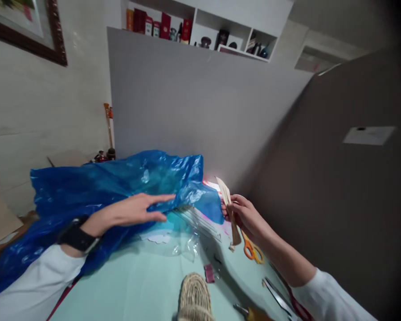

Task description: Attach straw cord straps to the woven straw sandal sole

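My left hand (143,208) stretches over the blue plastic bag (147,174), with fingers apart and nothing held. Whether its fingertips touch the bag I cannot tell. Between thumb and fingers, my right hand (242,213) pinches a thin beige strip (224,191), held nearly upright above the table; its material is unclear. Clear plastic packaging (187,238) lies below and between the hands. Orange-handled scissors (250,250) rest just under my right hand. A woven straw sole (195,294) sits at the near edge, beside a small dark pink piece (209,273).
On the pale green table (120,285), a metal tool (277,295) and a yellow-handled tool with a metal tip (252,313) lie at the near right. Grey panels (200,102) stand behind and to the right. White shelves (234,26) with boxes are above; cardboard (0,214) is at left.
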Available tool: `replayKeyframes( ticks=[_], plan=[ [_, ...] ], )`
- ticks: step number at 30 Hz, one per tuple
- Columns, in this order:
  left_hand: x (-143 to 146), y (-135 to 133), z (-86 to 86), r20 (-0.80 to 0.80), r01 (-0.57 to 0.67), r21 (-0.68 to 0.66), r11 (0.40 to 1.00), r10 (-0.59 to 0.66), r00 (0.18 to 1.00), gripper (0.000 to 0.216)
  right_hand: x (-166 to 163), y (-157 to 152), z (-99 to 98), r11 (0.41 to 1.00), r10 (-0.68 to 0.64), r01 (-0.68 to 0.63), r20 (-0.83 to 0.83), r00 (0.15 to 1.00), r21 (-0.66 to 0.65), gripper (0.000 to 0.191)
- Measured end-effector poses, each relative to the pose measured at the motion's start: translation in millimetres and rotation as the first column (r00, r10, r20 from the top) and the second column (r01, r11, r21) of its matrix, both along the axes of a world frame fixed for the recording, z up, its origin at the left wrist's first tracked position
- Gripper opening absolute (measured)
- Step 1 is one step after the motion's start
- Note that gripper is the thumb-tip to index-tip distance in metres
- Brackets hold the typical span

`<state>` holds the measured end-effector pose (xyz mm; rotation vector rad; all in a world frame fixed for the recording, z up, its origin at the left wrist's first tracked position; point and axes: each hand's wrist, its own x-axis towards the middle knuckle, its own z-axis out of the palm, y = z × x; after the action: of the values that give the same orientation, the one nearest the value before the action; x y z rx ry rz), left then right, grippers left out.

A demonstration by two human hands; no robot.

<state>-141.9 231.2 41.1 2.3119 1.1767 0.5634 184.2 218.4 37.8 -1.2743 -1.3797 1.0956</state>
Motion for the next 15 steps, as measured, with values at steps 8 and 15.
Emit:
replayKeyframes(
  ticks=[8,15],
  plan=[
    [32,-26,-48.7,-0.436,-0.121,0.254,0.96,0.225,0.871,0.04,2,-62,-4.4,0.997,0.063,-0.071,-0.216,0.974,-0.029,0.031],
    [70,11,-20.2,-0.176,-0.26,0.648,0.716,0.473,0.863,0.059,3,-93,0.7,0.992,0.124,-0.125,-0.315,0.941,0.017,0.033]
  ],
)
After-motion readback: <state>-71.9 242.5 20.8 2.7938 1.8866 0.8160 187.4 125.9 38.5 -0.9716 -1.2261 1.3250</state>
